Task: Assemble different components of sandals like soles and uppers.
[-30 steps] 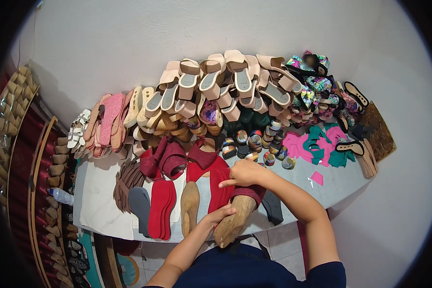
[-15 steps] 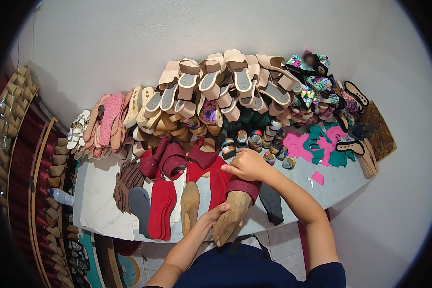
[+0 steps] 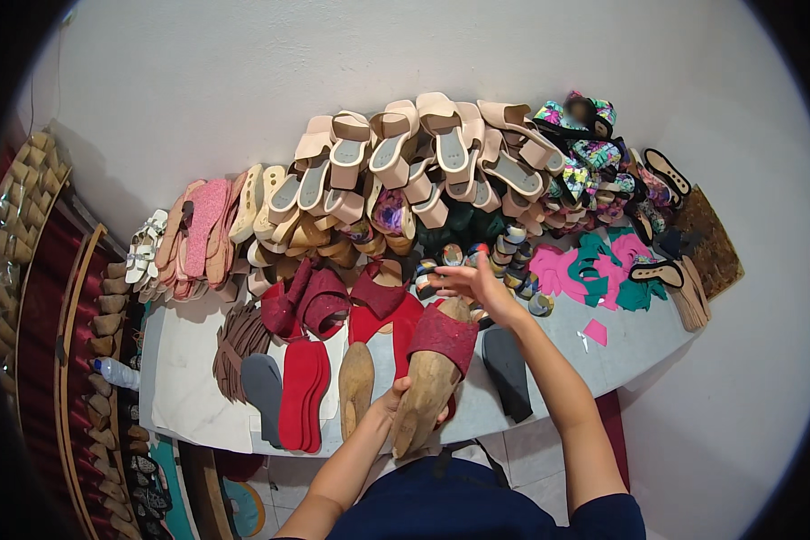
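Pale grey, the table (image 3: 634, 360) is stretching out in front of me. Along its far side, near the wall, pale pink heeled sandals (image 3: 391, 144) are making up the top of a heap. A wooden last (image 3: 420, 393) is slanting away from me over the near edge, in my grasp. To its left, stacked red soles (image 3: 299, 396) are lying on the tabletop, and a second wooden last (image 3: 356, 387) is resting between them and the held one. To its right, dark grey soles (image 3: 506, 378) are lying. My right hand (image 3: 477, 288) is hanging open near the far end of the held last, its fingers extending leftward; my left hand (image 3: 393, 402) is gripping the last lower down. A dark red strap (image 3: 445, 337) is wrapping around its far part. Beyond my right forearm, a small pink scrap (image 3: 595, 333) is lying flat.
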Motion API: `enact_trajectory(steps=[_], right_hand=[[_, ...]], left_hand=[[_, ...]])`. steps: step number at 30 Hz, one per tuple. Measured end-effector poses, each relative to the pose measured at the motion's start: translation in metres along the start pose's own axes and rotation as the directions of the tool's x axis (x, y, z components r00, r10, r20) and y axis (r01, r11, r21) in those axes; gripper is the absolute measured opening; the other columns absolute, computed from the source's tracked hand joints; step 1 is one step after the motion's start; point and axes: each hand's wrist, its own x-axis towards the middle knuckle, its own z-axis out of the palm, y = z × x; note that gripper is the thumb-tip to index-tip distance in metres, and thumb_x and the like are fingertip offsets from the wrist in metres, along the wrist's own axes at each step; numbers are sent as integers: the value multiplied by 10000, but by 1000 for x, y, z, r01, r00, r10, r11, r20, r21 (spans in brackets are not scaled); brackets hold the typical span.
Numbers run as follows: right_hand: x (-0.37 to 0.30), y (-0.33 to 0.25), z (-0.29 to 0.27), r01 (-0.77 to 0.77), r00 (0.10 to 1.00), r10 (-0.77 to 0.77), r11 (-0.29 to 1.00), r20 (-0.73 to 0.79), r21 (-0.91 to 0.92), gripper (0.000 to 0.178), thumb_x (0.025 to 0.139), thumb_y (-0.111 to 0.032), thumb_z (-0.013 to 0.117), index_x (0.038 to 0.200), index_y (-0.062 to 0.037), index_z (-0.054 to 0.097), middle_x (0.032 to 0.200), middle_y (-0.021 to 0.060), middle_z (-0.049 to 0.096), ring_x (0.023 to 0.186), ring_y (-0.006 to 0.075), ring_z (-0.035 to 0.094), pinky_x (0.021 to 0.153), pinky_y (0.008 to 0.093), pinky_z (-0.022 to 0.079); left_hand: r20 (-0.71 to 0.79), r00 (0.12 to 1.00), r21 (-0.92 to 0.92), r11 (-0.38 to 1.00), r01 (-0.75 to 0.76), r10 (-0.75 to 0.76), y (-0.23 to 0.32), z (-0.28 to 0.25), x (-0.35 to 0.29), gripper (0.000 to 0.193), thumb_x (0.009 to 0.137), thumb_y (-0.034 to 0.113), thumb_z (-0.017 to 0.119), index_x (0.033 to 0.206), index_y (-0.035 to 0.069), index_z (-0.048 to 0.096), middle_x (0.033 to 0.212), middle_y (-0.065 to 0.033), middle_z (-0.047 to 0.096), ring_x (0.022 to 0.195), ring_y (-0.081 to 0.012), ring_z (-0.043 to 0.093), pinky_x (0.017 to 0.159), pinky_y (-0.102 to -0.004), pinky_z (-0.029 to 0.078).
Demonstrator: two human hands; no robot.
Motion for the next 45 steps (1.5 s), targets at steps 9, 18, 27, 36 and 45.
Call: enact_trajectory(steps=[9,18,27,36,45], right_hand=[[-30,35,64,-19,1000,4,450,19,893,871,758,-697,129,1223,6,351,1200,196,431,1097,268,444,942,389,330],[-28,44,65,-55,981,193,428,-32,902,738,809,-627,208,1119,-4,452,1083,155,527,965,239,529,869,361,400],[-34,40,67,-40,991,136,271,3,962,745,805,-634,175,1138,-17,427,1108,208,496,965,303,528,845,423,413],[-33,77,61,-33,960,266,405,-84,914,694,794,-644,247,1083,-56,474,1013,133,554,916,248,540,832,386,413],[-31,88,57,61,935,300,396,-191,916,579,875,-490,216,1115,-21,456,1043,165,542,931,270,539,828,371,420]], left_hand=[[29,991,-70,989,-127,129,1,5,9,843,569,504,657,1184,7,364,1037,-173,508,699,-324,567,542,-380,496],[21,992,-19,992,-127,128,-2,5,15,849,561,533,647,1175,10,383,1045,-167,517,677,-326,566,531,-362,473],[61,993,-126,988,-88,97,-3,5,20,823,572,580,615,1182,72,396,1020,-149,519,691,-305,542,572,-356,439],[119,991,-501,865,3,65,-23,-16,31,790,635,722,383,1160,134,423,935,-86,440,713,-233,392,677,-330,326],[1,995,-437,895,-93,104,-21,-9,35,816,666,717,354,1180,85,412,968,-117,459,728,-270,443,670,-372,385]])
